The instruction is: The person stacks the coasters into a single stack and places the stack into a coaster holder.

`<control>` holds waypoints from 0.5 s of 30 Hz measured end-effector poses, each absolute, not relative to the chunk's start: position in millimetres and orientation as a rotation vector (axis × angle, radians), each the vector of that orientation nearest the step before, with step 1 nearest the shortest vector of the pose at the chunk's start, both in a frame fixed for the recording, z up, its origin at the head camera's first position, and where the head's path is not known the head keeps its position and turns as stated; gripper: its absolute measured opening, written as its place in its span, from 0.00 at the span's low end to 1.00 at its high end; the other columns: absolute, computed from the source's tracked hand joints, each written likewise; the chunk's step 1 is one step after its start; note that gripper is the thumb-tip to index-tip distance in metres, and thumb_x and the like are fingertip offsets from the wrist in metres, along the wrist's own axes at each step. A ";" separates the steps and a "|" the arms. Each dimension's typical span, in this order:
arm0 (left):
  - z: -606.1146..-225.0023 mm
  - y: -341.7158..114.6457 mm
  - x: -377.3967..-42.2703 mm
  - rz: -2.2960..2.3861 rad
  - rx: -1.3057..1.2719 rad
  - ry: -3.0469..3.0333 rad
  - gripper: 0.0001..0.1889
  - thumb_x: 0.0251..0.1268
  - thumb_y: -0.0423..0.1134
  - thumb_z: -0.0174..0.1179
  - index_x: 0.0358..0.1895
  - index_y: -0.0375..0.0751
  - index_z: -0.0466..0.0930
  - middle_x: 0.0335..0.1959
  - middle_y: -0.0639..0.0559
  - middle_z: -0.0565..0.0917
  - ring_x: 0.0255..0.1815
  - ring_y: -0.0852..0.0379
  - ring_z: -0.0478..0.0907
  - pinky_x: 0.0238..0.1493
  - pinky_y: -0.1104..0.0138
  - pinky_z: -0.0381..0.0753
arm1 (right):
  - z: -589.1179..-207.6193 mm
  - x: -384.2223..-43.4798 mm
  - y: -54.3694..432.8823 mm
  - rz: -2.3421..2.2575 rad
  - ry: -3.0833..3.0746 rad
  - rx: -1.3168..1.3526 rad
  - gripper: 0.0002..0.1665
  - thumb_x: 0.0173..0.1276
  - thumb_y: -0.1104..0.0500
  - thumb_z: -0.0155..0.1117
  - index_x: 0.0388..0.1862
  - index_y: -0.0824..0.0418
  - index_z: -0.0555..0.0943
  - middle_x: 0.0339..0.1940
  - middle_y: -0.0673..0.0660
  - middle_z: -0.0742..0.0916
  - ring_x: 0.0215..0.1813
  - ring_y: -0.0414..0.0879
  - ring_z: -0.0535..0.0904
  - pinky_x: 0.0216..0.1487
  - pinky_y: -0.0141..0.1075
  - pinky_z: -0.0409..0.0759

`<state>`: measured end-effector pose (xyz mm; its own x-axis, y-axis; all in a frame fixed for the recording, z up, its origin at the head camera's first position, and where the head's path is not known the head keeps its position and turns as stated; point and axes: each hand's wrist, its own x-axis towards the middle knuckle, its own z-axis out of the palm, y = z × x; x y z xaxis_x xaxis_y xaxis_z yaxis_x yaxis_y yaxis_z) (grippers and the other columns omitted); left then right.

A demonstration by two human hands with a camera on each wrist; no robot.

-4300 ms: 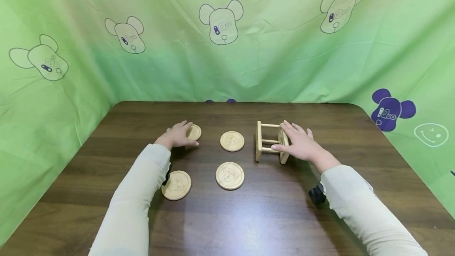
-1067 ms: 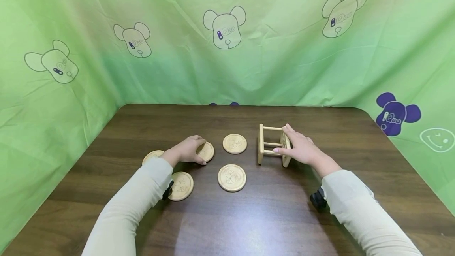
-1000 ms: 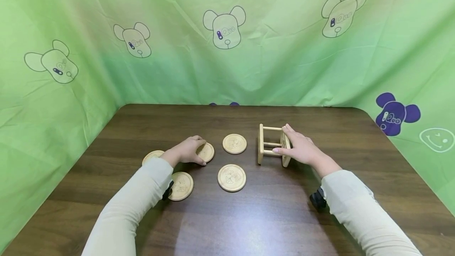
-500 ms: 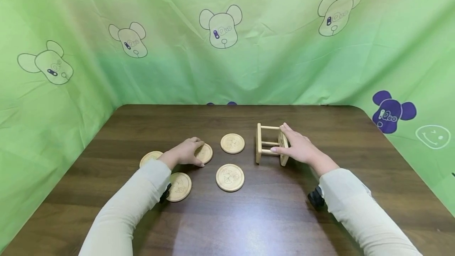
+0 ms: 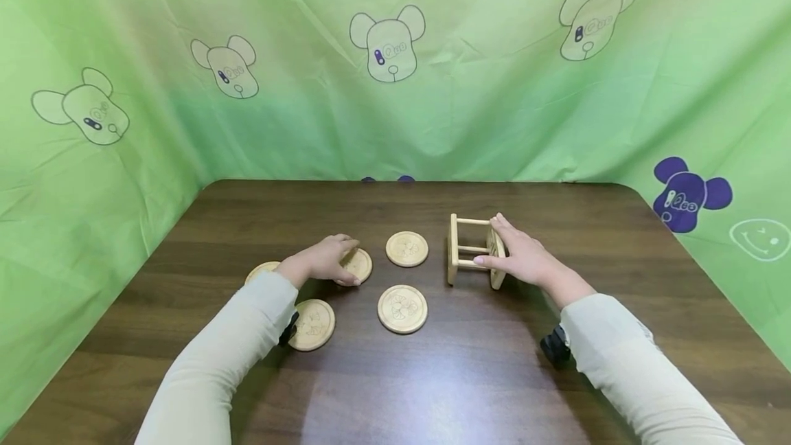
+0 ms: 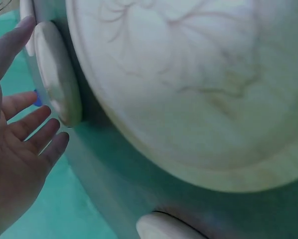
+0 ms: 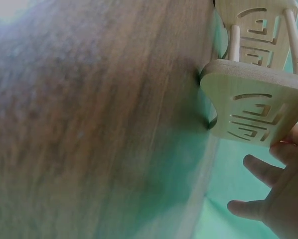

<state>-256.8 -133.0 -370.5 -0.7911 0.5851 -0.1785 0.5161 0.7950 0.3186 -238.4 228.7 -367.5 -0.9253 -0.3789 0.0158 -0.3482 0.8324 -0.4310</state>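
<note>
My left hand [image 5: 324, 259] hovers low over a round light-wood coaster [image 5: 357, 265], its fingertips at the far edge and thumb by the near edge. In the left wrist view the fingers [image 6: 32, 122] look straight and spread, right beside the coaster [image 6: 59, 74]. On the right, a small wooden coaster rack [image 5: 453, 253] stands on the table, with two side panels joined by rods. My right hand [image 5: 522, 256] grips its right panel [image 7: 253, 107] between thumb and index finger, the other fingers spread in the air.
Two engraved coasters [image 5: 403, 309] lie mid-table, one behind the other. Another coaster [image 5: 314, 325] is partly covered by my left wrist, and one more coaster [image 5: 259, 270] shows behind the sleeve. A green printed curtain [image 5: 395, 129] rises behind the brown table [image 5: 482, 390].
Since the oldest frame, my left hand has come nearer and slightly right; a coaster now lies under it there, while the far spot is bare. Over the last second both hands stay nearly still.
</note>
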 end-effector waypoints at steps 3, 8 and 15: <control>-368.5 -130.7 -259.8 0.396 0.856 2.717 0.41 0.46 0.51 0.63 0.61 0.31 0.57 0.59 0.36 0.61 0.60 0.42 0.55 0.57 0.57 0.57 | -365.5 -238.6 228.2 -0.670 2.928 -0.575 0.57 0.52 0.33 0.52 0.66 0.70 0.46 0.66 0.67 0.49 0.64 0.63 0.47 0.55 0.58 0.50; -363.9 -123.2 -264.3 0.438 0.858 2.714 0.41 0.46 0.50 0.63 0.62 0.32 0.57 0.59 0.38 0.61 0.60 0.44 0.55 0.57 0.58 0.56 | -364.3 -239.7 228.5 -0.660 2.914 -0.569 0.57 0.52 0.33 0.53 0.66 0.70 0.46 0.66 0.67 0.49 0.64 0.63 0.47 0.56 0.57 0.50; -359.5 -110.4 -270.3 0.456 0.877 2.706 0.42 0.45 0.50 0.63 0.62 0.33 0.56 0.60 0.39 0.60 0.60 0.44 0.55 0.58 0.58 0.56 | -363.9 -240.8 228.7 -0.640 2.912 -0.567 0.57 0.52 0.32 0.52 0.66 0.69 0.46 0.66 0.66 0.48 0.63 0.63 0.48 0.56 0.57 0.51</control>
<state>-270.3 -110.4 -359.5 -0.7841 0.6030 -0.1470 0.5215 0.7685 0.3707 -240.8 228.7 -363.9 -0.9247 -0.3799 -0.0231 -0.3352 0.8416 -0.4235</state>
